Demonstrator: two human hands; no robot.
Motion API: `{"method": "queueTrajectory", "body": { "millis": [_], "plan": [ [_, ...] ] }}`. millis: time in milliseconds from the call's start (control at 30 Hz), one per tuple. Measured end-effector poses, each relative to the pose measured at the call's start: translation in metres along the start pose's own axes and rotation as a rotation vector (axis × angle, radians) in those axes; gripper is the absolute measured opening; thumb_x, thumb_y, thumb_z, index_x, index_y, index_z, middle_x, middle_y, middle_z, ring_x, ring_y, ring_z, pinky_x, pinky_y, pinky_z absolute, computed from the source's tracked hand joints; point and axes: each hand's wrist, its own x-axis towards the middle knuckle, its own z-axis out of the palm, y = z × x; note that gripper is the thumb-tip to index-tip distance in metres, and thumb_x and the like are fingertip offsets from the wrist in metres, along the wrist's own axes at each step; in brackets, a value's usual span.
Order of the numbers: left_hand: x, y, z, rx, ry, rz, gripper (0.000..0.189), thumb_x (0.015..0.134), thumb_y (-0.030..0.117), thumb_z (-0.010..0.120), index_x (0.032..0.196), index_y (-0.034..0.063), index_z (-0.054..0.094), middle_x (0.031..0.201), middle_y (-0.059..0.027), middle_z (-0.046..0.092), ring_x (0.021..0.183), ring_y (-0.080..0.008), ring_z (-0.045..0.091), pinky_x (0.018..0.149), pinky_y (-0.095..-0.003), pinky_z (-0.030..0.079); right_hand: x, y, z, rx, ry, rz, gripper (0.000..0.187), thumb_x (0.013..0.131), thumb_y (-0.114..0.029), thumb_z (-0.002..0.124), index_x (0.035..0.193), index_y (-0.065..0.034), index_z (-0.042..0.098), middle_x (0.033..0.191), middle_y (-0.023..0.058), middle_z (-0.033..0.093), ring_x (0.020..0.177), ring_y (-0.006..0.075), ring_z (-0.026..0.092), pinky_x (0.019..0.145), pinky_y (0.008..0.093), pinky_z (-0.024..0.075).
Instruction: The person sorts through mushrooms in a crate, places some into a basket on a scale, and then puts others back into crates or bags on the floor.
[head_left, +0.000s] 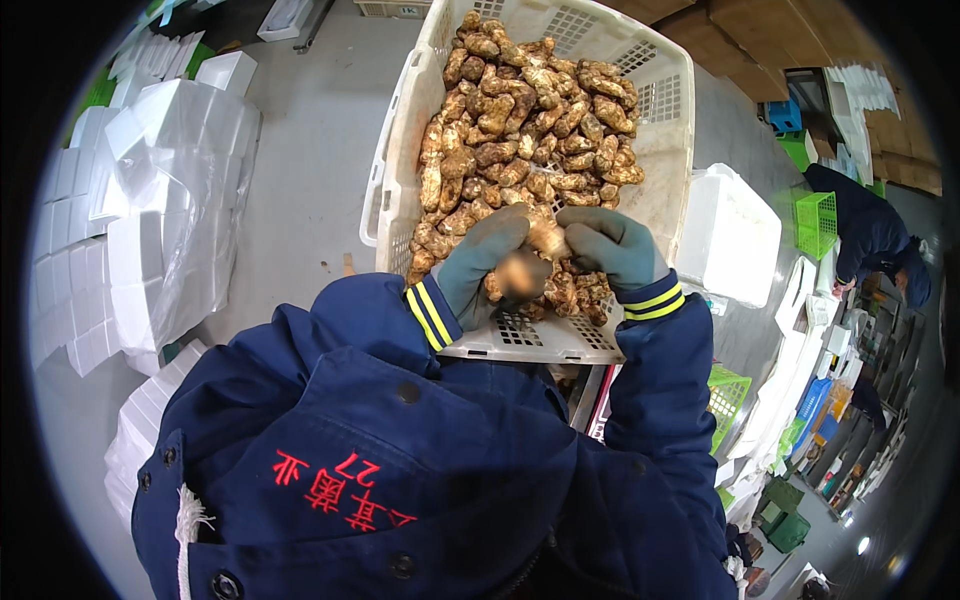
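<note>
Both hands wear grey-green work gloves above the near part of a white plastic crate (667, 187). A heap of brown, knobbly mushrooms (517, 112) fills much of it. Between my left hand (480, 259) and my right hand (615, 244) is a pale brown mushroom (549, 237), blurred by motion. My left fingers curl around its left side, while the right fingertips grip it from the right. Just below, close to the left palm, is another blurred brown shape; I cannot tell whether it belongs to the same mushroom.
White foam boxes (172, 187) wrapped in clear film are stacked at left. A white foam box (731, 236) stands right of the crate on a grey worktable (739, 135). Farther right, a person (862, 217) bends beside a green basket (816, 223). Cardboard boxes (765, 37) stand top right.
</note>
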Motion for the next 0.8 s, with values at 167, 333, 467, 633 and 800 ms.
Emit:
{"method": "queueTrajectory", "body": {
  "millis": [167,333,467,633,800],
  "plan": [
    [-0.006,0.006,0.015,0.257,0.112,-0.161,0.045,0.093,0.019,0.061,0.133,0.0040,0.046,0.111,-0.0136,0.063,0.098,-0.0180,0.063,0.082,-0.0286,0.053,0.059,0.032,0.019,-0.853,0.282,-0.280,0.042,0.088,-0.024,0.060,0.125,-0.0061,0.056,0.115,0.0162,0.064,0.102,0.0288,0.063,0.093,0.0361,0.0487],
    [-0.004,0.001,0.000,0.154,0.130,-0.155,0.036,0.091,0.015,0.063,0.123,0.0019,0.053,0.107,-0.0115,0.065,0.098,-0.0187,0.064,0.083,-0.0311,0.054,0.087,0.004,0.039,-1.015,0.178,0.100,0.045,0.087,-0.030,0.063,0.127,-0.0117,0.055,0.120,0.0132,0.063,0.109,0.0298,0.061,0.095,0.0395,0.0485],
    [0.003,-0.002,-0.007,0.033,0.123,-0.140,0.030,0.090,0.015,0.063,0.117,0.0025,0.056,0.106,-0.0097,0.065,0.098,-0.0175,0.064,0.080,-0.0314,0.056,0.062,0.029,-0.009,-0.105,0.304,-0.182,0.042,0.079,-0.019,0.072,0.110,0.0072,0.062,0.092,0.0123,0.068,0.082,0.0142,0.063,0.071,0.0259,0.0526],
    [-0.007,0.007,-0.003,0.303,0.102,-0.110,0.041,0.089,0.019,0.063,0.126,0.0058,0.052,0.118,-0.0068,0.060,0.102,-0.0156,0.061,0.083,-0.0316,0.055,-0.002,-0.012,0.008,-0.064,-0.032,0.095,0.034,0.083,-0.019,0.071,0.106,0.0055,0.065,0.091,0.0070,0.067,0.077,0.0114,0.060,0.069,0.0233,0.0485],
    [-0.005,0.002,0.014,0.170,0.032,-0.120,0.046,0.084,0.018,0.066,0.124,0.0000,0.051,0.113,-0.0125,0.062,0.083,-0.0184,0.064,0.067,-0.0306,0.055,0.064,0.010,0.015,-1.244,0.199,-0.080,0.041,0.084,-0.018,0.064,0.123,-0.0102,0.058,0.113,0.0128,0.063,0.101,0.0280,0.062,0.086,0.0380,0.0505]
  ]
}}
